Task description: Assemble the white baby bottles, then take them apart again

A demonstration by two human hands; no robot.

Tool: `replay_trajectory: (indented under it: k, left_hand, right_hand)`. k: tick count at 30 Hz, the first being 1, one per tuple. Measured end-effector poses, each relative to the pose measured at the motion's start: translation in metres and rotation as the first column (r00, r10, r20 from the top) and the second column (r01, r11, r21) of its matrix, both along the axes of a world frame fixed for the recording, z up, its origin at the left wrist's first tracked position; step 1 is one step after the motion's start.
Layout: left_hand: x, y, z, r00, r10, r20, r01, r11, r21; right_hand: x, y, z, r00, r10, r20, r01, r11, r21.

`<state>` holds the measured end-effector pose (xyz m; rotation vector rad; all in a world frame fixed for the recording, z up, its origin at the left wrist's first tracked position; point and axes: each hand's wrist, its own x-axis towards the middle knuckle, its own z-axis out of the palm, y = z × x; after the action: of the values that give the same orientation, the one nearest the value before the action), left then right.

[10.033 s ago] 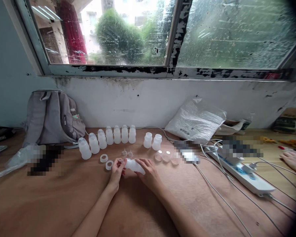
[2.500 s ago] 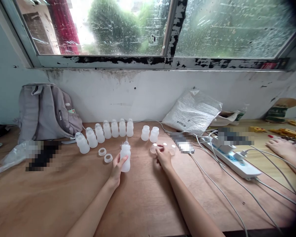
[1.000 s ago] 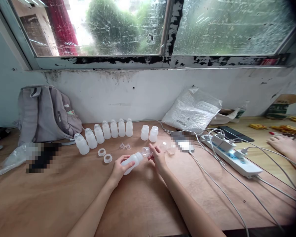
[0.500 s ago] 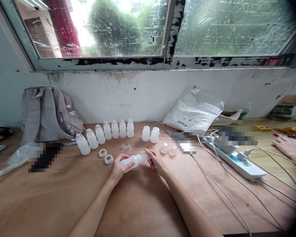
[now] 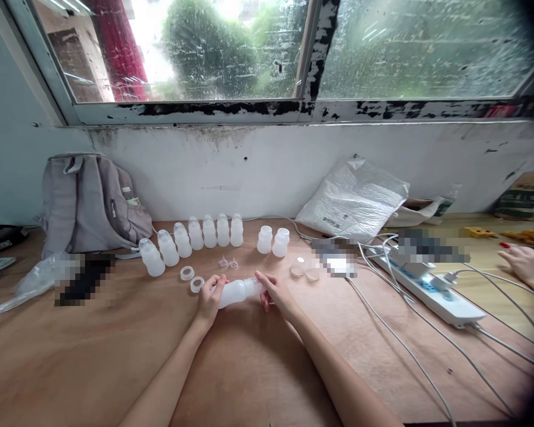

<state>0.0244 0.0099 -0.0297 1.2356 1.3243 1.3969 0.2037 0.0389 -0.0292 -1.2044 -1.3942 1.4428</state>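
Note:
A frosted white baby bottle [image 5: 234,294] lies tilted sideways between my hands, its top end to the right. My left hand [image 5: 209,302] is closed around its base. The fingers of my right hand [image 5: 276,294] grip the clear cap [image 5: 253,286] at the top end, partly covering it. Just beyond my left hand are two white screw rings [image 5: 187,273]. Two clear nipples [image 5: 223,263] stand on the table behind the held bottle. Two clear round caps [image 5: 297,268] lie to the right of my right hand.
Several capped bottles [image 5: 183,241] stand in a curved row, with two uncapped bottles [image 5: 280,243] to their right. A grey backpack [image 5: 86,201] leans at left. A silver bag [image 5: 351,201], a power strip [image 5: 445,299] and loose cables occupy the right. Another person's hand [image 5: 525,264] rests at far right.
The held bottle has turned to lie more level, and both hands have shifted slightly. My right fingers now sit closer over the cap. The view has moved a little.

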Motion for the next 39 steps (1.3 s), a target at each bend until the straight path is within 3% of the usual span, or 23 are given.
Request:
replay_trajectory:
  k: [7, 17, 23, 31, 39]
  left_hand:
    - [-0.002, 0.001, -0.003, 1.0, 0.014, -0.01, -0.013, 1.0, 0.018]
    - [-0.003, 0.002, -0.007, 0.999, 0.047, 0.027, -0.048, 0.999, 0.016]
    - [-0.005, -0.002, -0.007, 0.992, 0.127, 0.004, -0.127, 0.992, 0.024]
    - [0.001, -0.008, -0.002, 0.995, 0.1, 0.019, -0.1, 0.995, 0.021]
    - [0.009, -0.014, 0.002, 0.997, 0.082, -0.006, -0.082, 0.995, 0.059]
  right_hand:
    - [-0.004, -0.004, 0.003, 1.0, -0.014, -0.023, 0.014, 1.0, -0.019]
    - [-0.01, -0.009, -0.009, 1.0, -0.019, 0.01, 0.018, 0.995, 0.1]
    - [-0.022, -0.017, -0.017, 0.989, -0.148, 0.005, 0.144, 0.972, 0.187]
    - [-0.027, -0.029, -0.017, 0.942, -0.334, 0.018, 0.308, 0.887, 0.344]
    - [-0.026, -0.024, -0.023, 0.948, -0.318, -0.03, 0.308, 0.888, 0.342]
